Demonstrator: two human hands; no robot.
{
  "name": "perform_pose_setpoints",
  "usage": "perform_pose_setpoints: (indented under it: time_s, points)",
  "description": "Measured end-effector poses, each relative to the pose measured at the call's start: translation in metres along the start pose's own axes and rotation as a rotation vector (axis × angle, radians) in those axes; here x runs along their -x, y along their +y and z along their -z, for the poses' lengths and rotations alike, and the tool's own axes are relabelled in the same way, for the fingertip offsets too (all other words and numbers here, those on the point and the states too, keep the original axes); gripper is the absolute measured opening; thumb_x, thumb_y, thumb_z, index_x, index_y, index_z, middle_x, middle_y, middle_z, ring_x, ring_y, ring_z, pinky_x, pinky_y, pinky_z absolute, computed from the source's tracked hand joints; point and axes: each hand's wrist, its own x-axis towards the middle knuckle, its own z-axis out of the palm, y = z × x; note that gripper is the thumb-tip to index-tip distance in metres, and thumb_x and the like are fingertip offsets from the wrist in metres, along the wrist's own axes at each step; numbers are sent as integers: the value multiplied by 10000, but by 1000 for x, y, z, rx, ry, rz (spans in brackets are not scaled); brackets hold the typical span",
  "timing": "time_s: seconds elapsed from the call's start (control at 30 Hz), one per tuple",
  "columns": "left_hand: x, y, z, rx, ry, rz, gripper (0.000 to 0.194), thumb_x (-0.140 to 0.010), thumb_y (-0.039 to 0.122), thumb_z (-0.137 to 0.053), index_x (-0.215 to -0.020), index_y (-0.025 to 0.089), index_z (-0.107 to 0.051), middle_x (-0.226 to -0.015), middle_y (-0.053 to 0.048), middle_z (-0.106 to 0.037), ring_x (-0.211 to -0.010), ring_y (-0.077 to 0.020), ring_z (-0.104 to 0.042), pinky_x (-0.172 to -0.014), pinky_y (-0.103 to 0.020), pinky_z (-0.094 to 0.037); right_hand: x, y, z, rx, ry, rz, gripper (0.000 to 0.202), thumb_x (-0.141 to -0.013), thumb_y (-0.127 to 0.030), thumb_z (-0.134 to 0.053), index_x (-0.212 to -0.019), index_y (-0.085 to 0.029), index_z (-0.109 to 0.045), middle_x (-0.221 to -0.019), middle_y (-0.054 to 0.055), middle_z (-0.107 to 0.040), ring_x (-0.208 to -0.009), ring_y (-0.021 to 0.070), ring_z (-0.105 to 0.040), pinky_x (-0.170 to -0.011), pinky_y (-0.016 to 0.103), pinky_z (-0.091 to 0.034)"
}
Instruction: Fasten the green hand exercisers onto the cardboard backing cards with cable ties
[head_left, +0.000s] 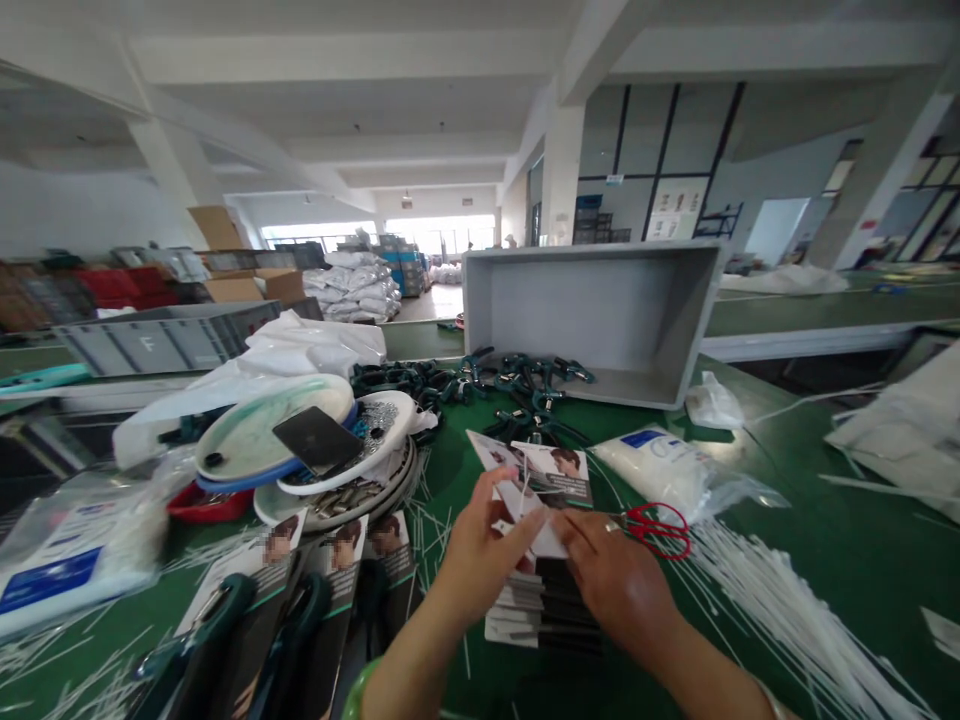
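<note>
My left hand (pixel 480 545) and my right hand (pixel 611 565) are close together, both closed on a folded white printed card (pixel 551 538). A thin white cable tie (pixel 525 470) stands up from the card near my left fingers. Beneath my hands lies a stack of cards (pixel 517 610), with another printed card (pixel 566 468) just beyond. Red-handled scissors (pixel 660 530) lie right beside my right hand. At the front left, several cards (pixel 330 590) carry dark green-handled hand tools (pixel 300 625); their exact kind is unclear.
A grey bin (pixel 592 310) lies on its side at the back, with dark green clamp-like tools (pixel 525 385) piled before it. Loose white cable ties (pixel 780 590) and a plastic bag (pixel 660 465) are at right. White tubs of small parts (pixel 382 425) and a phone (pixel 316 440) are at left.
</note>
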Motion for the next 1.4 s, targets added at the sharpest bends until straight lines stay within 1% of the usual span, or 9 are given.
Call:
perform_pose_setpoints:
  time_s: [0.1, 0.23, 0.33, 0.47, 0.73, 0.87, 1.03, 1.2, 1.4]
  points:
    - [-9, -20, 18, -127, -3, 57, 250, -685, 397, -638, -767, 169, -576, -538, 43, -521, -407, -86, -485, -356, -171, -323, -6, 3, 5, -144, -123, 9, 292, -759, -248, -591, -1040, -173, -615, -964, 97, -654, -863, 227, -607, -673, 310, -504]
    - [-26, -55, 29, -179, 129, -7, 258, -763, 419, -546, -701, 171, -579, -520, 39, -497, -460, -99, -448, -428, -188, -322, -26, 48, -1, -326, -264, -68, 335, -810, -469, -521, -1015, -225, -624, -960, 51, -644, -895, 173, -588, -769, 280, -463]
    - [-31, -65, 26, -294, 120, -70, 278, -803, 422, -497, -766, 193, -650, -617, -5, -586, -563, -143, -515, -530, -221, -380, -53, 103, -26, -127, -352, -365, 351, -938, -329, -311, -1004, -186, -624, -958, 66, -641, -913, 153, -584, -809, 286, -443]
    - [-29, -67, 20, -428, 162, -174, 254, -799, 406, -520, -864, 246, -707, -901, -74, -644, -884, -230, -556, -829, -310, -396, -89, 155, -77, -28, -478, -461, 247, -897, -277, -446, -1018, -123, -597, -1000, 97, -620, -916, 194, -587, -790, 371, -467]
    - [-32, -112, 19, -564, 204, -237, 535, -778, 328, -538, -1288, 190, -453, -1388, -112, -382, -1270, -271, -328, -1052, -445, -254, -122, 161, -145, 54, -664, -486, 287, -870, -313, -512, -1104, -149, -531, -1085, 68, -564, -903, 173, -575, -761, 370, -497]
    - [-35, -116, 24, -680, 88, -301, 521, -818, 310, -478, -1323, 210, -400, -1419, -90, -344, -1307, -244, -290, -1063, -453, -264, -134, 173, -125, 116, -570, -469, 291, -865, -329, -518, -1070, -126, -548, -1058, 76, -578, -905, 173, -576, -785, 373, -482]
    - [-32, -107, 23, -701, 46, -308, 511, -802, 303, -504, -1301, 218, -434, -1411, -92, -355, -1300, -253, -310, -1061, -470, -276, -139, 178, -58, 171, -365, -465, 296, -910, -213, -333, -942, -83, -596, -921, 163, -645, -853, 222, -616, -728, 325, -441]
    - [-30, -106, 19, -693, 48, -307, 518, -803, 310, -502, -1306, 214, -426, -1416, -95, -346, -1300, -251, -310, -1063, -464, -273, -108, 131, -12, 55, -183, -292, 268, -891, -225, -331, -924, -169, -591, -922, 66, -660, -859, 172, -615, -751, 250, -421]
    - [-27, -109, 18, -521, 70, -261, 549, -775, 342, -544, -1292, 189, -443, -1406, -103, -365, -1295, -255, -314, -1076, -431, -242, -50, 63, -11, 38, -99, -94, 305, -879, -217, -334, -902, -118, -622, -755, 113, -637, -704, 213, -607, -664, 309, -438]
